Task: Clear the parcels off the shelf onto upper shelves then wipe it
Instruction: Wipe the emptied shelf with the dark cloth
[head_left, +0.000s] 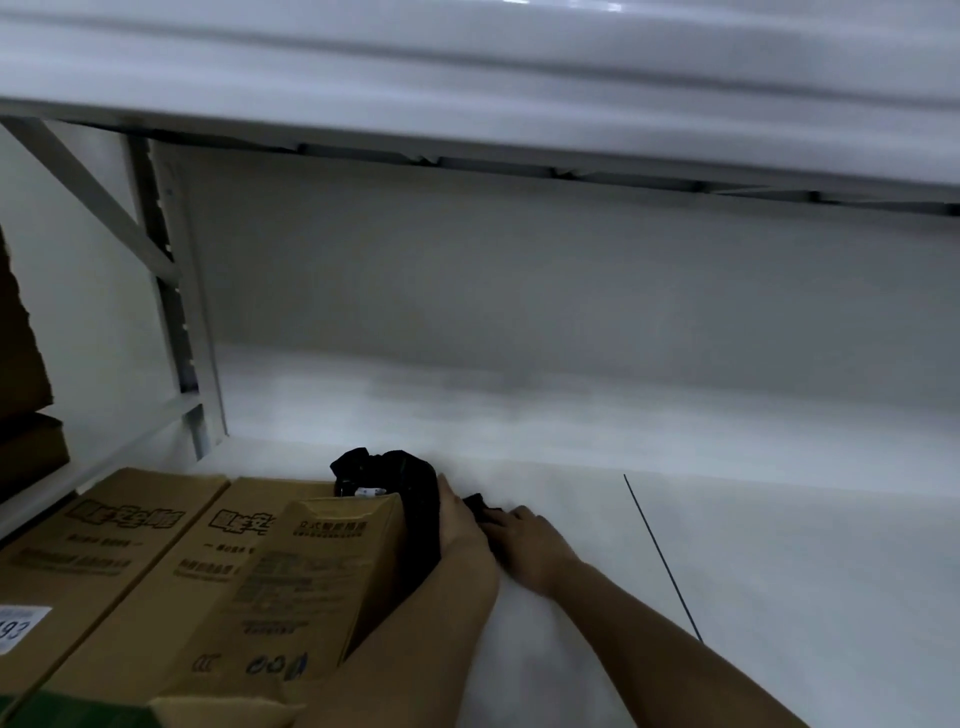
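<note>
Boxes (171, 566) still sat at the left end of the white shelf (649, 545), so the job was not finished. Three brown ones with dark print lay side by side near the front edge, and a black bag (400, 499) leaned against the one on the right. Most of the shelf to the right and toward the back was already bare. I think the clearing was well along but not done, and no cloth could be seen, so the wiping had probably not started.

The left hand (460, 519) pressed flat against the side of the black bag. The right hand (524, 535) rested just beside it with its fingers on a dark bit of the bag, but I could not tell if it was gripping it.

The bag looked soft and crumpled. The boxes looked stiff and clean.
</note>
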